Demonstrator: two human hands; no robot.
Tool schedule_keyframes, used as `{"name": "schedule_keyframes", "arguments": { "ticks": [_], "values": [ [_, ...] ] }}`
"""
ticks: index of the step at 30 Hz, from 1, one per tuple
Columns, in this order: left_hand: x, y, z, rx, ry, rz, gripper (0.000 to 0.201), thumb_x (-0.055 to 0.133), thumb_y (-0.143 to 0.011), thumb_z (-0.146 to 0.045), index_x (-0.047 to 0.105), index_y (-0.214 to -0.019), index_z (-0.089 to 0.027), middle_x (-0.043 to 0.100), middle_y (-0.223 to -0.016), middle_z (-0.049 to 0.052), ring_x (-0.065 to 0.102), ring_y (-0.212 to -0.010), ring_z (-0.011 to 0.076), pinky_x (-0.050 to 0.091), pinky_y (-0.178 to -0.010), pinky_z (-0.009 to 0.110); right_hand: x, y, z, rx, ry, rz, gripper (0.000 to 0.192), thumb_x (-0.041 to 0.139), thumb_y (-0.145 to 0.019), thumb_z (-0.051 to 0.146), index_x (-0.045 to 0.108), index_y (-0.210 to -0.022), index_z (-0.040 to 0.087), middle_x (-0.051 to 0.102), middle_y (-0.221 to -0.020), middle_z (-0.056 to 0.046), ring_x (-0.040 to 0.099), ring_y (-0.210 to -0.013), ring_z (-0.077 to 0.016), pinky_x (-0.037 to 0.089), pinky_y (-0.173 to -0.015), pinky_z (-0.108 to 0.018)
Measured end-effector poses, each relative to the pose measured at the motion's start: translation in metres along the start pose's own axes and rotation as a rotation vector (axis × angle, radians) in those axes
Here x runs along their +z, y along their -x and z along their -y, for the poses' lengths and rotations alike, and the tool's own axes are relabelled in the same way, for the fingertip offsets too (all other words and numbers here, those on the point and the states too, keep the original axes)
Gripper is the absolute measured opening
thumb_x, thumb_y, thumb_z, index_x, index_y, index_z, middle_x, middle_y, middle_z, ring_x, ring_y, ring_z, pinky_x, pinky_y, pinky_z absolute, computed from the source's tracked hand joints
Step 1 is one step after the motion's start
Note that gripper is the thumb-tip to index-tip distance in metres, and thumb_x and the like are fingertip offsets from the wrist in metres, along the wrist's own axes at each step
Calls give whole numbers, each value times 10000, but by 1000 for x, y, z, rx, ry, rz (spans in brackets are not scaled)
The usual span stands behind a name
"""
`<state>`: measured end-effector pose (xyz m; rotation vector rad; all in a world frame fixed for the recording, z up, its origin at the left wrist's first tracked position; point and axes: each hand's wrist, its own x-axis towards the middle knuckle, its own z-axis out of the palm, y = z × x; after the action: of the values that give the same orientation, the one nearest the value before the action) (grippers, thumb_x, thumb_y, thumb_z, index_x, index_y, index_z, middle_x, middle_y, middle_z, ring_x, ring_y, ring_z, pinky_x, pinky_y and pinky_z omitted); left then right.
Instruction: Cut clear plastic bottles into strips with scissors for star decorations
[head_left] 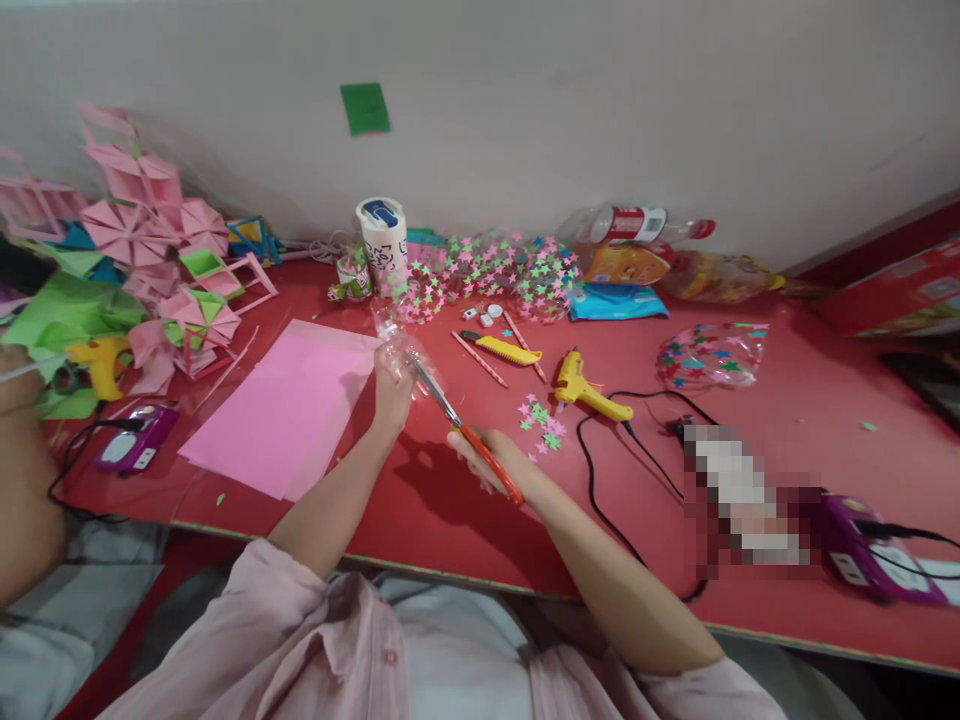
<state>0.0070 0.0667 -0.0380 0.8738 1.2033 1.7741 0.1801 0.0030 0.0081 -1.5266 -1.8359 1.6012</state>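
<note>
Angling forward-left, the scissors (491,464) in the right hand (508,460) (fingers wrapped round) basically meet some clear plastic (411,346) pinched in the left hand (394,384).

A single head-worn camera looks forward and down: the wearer's shirt (300,630) lies along the bottom, the left hand (394,382) and right hand (511,452) sit near, mid-frame, the table (487,545) stretches across, the wall (525,110) behind on top.

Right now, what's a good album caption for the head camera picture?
Right hand with orange-handled scissors, left hand with clear plastic, loose stars and a yellow glue gun on the red table.
</note>
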Motion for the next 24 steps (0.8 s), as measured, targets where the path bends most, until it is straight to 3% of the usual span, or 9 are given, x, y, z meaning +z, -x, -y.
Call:
{"name": "schedule_keyframes", "arguments": {
  "ticks": [11, 16, 24],
  "values": [
    [-3, -1, 6, 6, -20, 24, 431, 686, -732, -258, 494, -1118, -250, 586, -900, -1, 575, -760, 130, 490, -795, 307, 1, 4, 10, 75, -30, -41, 518, 522, -755, 703, 386, -626, 219, 352, -410, 91, 363, -286, -67, 295, -339, -207],
    [-4, -3, 6, 42, -51, 41, 386, 647, -761, -222, 495, -1115, -249, 581, -890, -3, 577, -758, 131, 495, -788, 310, -1, 4, 8, 29, -2, -34, 533, 500, -759, 724, 398, -630, 217, 351, -401, 88, 389, -295, -75, 315, -360, -208],
    [-1, 2, 1, -41, -3, 98, 450, 726, -694, -254, 519, -1093, -248, 620, -987, 42, 625, -923, 182, 518, -835, 345, -2, 0, -1, -9, -9, -8, 534, 453, -789, 738, 429, -697, 212, 407, -441, 76, 434, -340, -84, 366, -406, -217]
  ]
}}
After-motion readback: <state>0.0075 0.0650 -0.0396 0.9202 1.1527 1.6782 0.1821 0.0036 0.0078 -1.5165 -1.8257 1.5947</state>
